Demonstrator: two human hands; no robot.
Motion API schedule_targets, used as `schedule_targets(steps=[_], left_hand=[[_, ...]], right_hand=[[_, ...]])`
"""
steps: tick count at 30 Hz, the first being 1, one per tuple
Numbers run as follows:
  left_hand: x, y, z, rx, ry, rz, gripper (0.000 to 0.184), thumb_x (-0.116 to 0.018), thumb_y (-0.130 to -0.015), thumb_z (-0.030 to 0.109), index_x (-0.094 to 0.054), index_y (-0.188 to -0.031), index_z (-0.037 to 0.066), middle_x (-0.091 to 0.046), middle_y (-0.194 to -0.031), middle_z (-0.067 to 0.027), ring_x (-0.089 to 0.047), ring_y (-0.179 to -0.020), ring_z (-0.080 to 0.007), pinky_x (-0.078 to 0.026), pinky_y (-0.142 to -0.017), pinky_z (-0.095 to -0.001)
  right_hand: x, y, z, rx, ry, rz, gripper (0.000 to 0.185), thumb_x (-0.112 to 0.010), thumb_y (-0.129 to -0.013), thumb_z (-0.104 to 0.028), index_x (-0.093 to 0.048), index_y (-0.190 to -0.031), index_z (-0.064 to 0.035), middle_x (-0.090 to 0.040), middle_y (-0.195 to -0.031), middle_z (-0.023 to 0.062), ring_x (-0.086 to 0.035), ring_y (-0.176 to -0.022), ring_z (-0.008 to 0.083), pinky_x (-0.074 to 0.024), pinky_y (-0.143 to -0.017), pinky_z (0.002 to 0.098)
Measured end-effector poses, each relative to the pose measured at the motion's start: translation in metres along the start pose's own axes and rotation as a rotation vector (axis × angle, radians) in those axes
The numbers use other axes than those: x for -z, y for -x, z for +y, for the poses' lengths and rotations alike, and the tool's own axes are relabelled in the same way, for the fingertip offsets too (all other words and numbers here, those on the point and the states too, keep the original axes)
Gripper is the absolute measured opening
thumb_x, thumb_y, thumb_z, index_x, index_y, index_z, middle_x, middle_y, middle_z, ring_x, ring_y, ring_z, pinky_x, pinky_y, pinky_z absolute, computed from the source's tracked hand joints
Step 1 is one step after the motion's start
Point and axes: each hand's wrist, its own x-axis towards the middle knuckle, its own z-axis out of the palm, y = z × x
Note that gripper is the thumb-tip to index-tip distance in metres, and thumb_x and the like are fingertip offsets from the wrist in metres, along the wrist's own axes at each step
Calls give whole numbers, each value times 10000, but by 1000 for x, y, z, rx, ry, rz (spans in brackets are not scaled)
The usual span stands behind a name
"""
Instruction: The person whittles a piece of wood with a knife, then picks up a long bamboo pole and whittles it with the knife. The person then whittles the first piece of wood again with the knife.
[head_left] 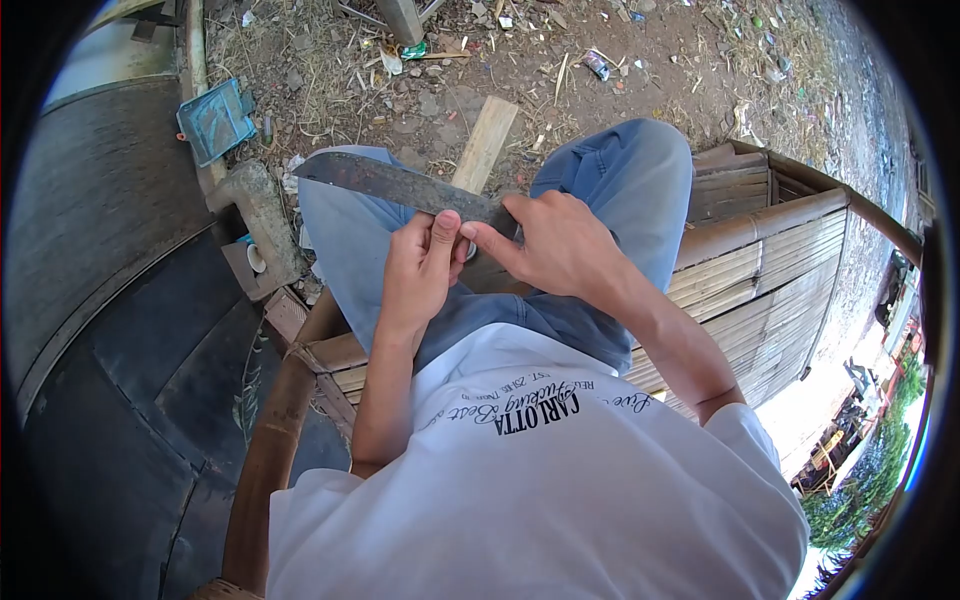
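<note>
A long, dark, worn blade (390, 184) lies across the space between my knees, its free end toward the left over my left thigh. My left hand (422, 262) is closed near the blade's lower edge, thumb up, with a small round metallic thing partly showing beside its fingers; what it grips is mostly hidden. My right hand (560, 240) is wrapped round the blade's right end, its thumb reaching toward my left thumb. Behind the blade, a pale flat piece of wood (485, 145) points away from me.
I sit on a bamboo bench (760, 240) with slats at the right. A blue plastic tray (215, 122) and a concrete block (262, 215) are at the left, beside dark panels (130, 400). Litter and dry straw are scattered over the dirt ground (440, 90).
</note>
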Motion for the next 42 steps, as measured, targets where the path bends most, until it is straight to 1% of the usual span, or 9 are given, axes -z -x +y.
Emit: schedule_targets(steps=[7, 11, 14, 20, 23, 25, 32, 34, 42], left_hand=[[6, 6, -6, -14, 118, -6, 426, -481, -1011, 392, -547, -824, 15, -532, -645, -16, -433, -499, -45, -317, -419, -208], [3, 3, -8, -28, 68, 42, 444, -469, -1012, 405, -540, -820, 11, -532, -645, -21, -432, -494, -49, -323, -417, -212], [5, 1, -8, -46, -16, 29, 473, -431, -1000, 475, -530, -873, 30, -518, -648, -27, -414, -458, -64, -329, -406, -219], [9, 3, -11, -21, 142, -7, 436, -476, -1004, 421, -532, -852, 16, -525, -652, -15, -420, -492, -44, -303, -416, -206], [6, 3, -12, -39, 164, -48, 436, -478, -1002, 428, -526, -868, 16, -524, -656, -13, -421, -501, -43, -302, -424, -206], [6, 2, -14, -25, 148, -55, 440, -474, -1004, 427, -525, -857, 15, -523, -655, -12, -422, -504, -42, -307, -427, -206], [3, 1, -10, -42, -9, 38, 474, -430, -1004, 472, -516, -851, 32, -490, -631, -10, -401, -454, -60, -324, -406, -219], [2, 1, -9, -45, 11, 40, 471, -428, -1005, 470, -516, -853, 33, -490, -631, -10, -399, -453, -60, -323, -403, -220], [2, 4, -6, -7, 183, 1, 437, -466, -1007, 423, -532, -852, 20, -488, -633, -1, -388, -503, -42, -301, -431, -206]], right_hand=[[-10, 5, -6, 7, -155, -91, 622, -516, -909, -528, -647, -750, 59, -631, -660, 255, -652, -695, 428, -530, -686, 481], [-5, -2, -5, -14, -84, -121, 626, -514, -910, -530, -645, -740, 59, -629, -653, 253, -649, -682, 429, -529, -689, 484], [-8, -5, -1, 43, -60, 27, 592, -567, -902, -501, -602, -696, 53, -569, -573, 244, -591, -619, 441, -478, -622, 481], [-15, -4, -3, 6, -126, -43, 585, -565, -904, -501, -625, -733, 55, -587, -597, 238, -602, -625, 423, -484, -634, 474], [-22, 4, 1, 62, -191, 39, 592, -548, -915, -502, -628, -733, 55, -594, -611, 239, -603, -630, 422, -480, -634, 476], [-18, 4, 1, -7, -270, -76, 601, -530, -924, -508, -627, -726, 51, -591, -608, 239, -599, -631, 430, -474, -639, 483], [-17, -4, 1, -11, -143, -52, 597, -543, -917, -499, -614, -702, 53, -580, -583, 237, -599, -622, 435, -472, -637, 485], [-15, -3, -2, 15, -66, 48, 589, -547, -915, -493, -613, -712, 55, -580, -574, 232, -599, -613, 435, -474, -637, 483], [-21, 4, 0, 19, -230, -59, 612, -519, -933, -515, -614, -728, 55, -587, -622, 258, -606, -690, 440, -475, -668, 486]])
